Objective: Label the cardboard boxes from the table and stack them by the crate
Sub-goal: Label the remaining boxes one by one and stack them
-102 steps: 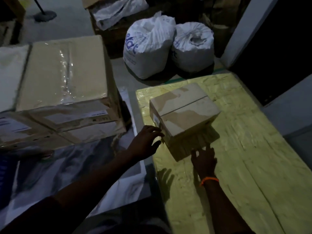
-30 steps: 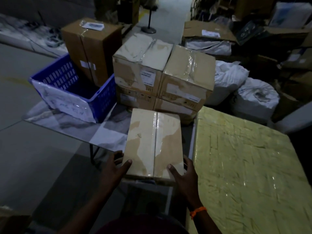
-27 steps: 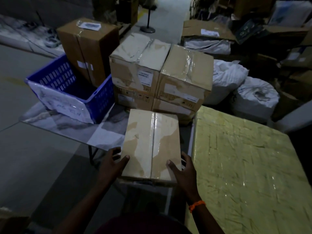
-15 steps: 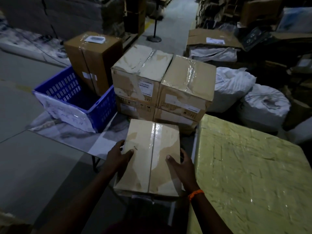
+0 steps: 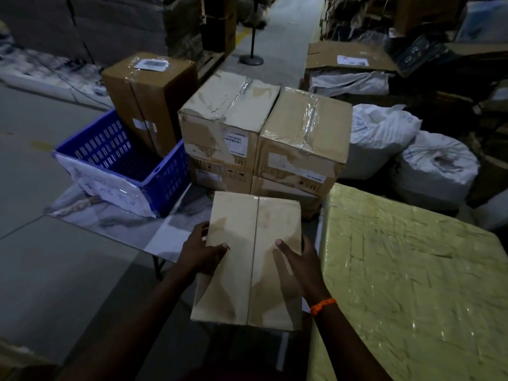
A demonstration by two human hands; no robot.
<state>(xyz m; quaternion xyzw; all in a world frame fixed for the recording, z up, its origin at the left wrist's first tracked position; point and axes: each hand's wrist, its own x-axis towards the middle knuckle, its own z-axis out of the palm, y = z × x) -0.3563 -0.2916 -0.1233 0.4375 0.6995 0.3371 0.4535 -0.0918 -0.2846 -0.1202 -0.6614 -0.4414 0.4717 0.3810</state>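
Since lifting the taped cardboard box (image 5: 248, 259) off the yellow wrapped table (image 5: 412, 284), we clamp it between left hand (image 5: 202, 253) and right hand (image 5: 298, 266), near the four boxes (image 5: 264, 138) stacked by the blue crate (image 5: 123, 160); placing remains.

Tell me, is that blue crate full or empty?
Apparently empty. Looking into the blue crate, only its slotted walls and dark inside show, nothing poking up. The very bottom is too dark to be sure.
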